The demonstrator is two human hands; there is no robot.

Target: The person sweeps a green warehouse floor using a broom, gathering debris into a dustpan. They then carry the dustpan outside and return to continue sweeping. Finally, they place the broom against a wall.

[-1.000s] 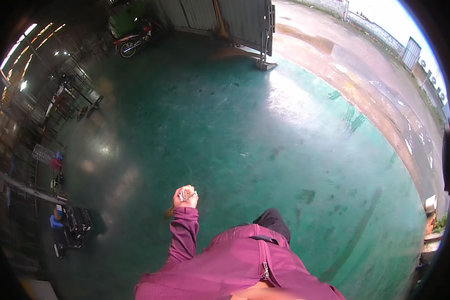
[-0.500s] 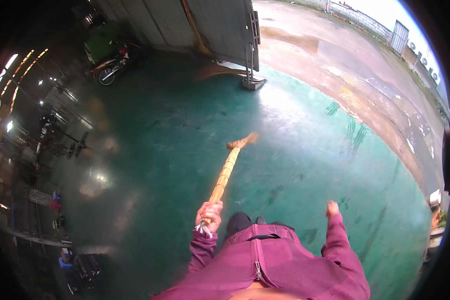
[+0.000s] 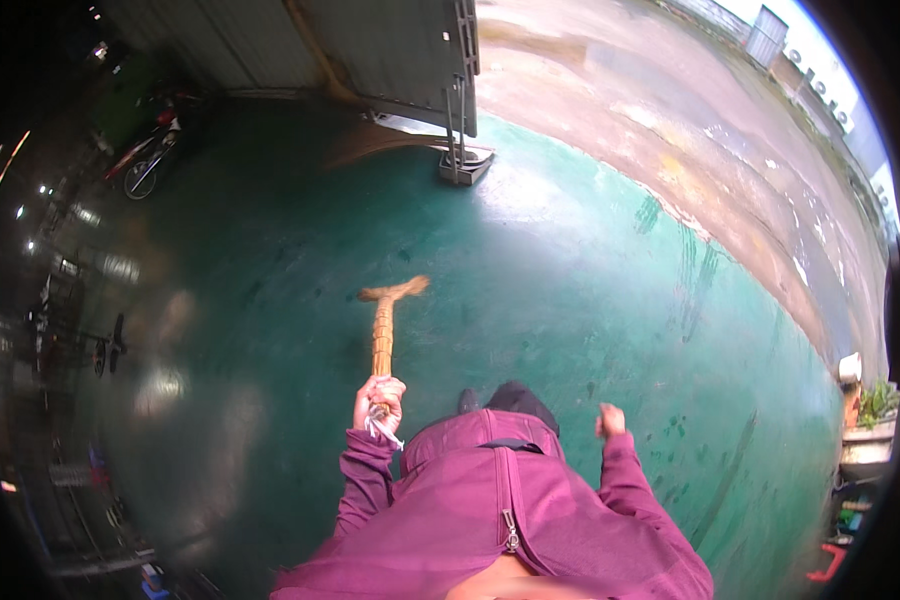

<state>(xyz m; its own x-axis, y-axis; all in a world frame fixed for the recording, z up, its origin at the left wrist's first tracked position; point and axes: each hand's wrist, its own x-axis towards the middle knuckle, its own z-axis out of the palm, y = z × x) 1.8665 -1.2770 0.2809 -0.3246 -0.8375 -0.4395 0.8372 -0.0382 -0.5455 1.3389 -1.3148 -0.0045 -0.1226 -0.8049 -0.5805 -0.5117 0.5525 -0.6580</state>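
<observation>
My left hand (image 3: 379, 398) is wrapped round the grip end of a straw broom (image 3: 382, 335). The broom's tan handle is bound at intervals and points away from me. At its far end a brown fibre head spreads to both sides above the green floor; I cannot tell whether it touches. A white cord hangs at my left wrist. On the right, my right hand (image 3: 610, 420) is curled closed with nothing visible in it, held over the floor beside my body. Both sleeves are maroon, and my shoes show below the jacket hem.
Around me lies a green floor (image 3: 530, 290) with wet marks. A large grey door (image 3: 410, 60) stands ahead, its foot on a metal base (image 3: 465, 165). Concrete ground (image 3: 650, 110) lies outside, to the right. A motorbike (image 3: 148, 160) is parked at far left.
My left hand and the broom have swung left, and the broom now points more straight ahead. My right hand has come lower and inward. The view has turned, and my feet have shifted.
</observation>
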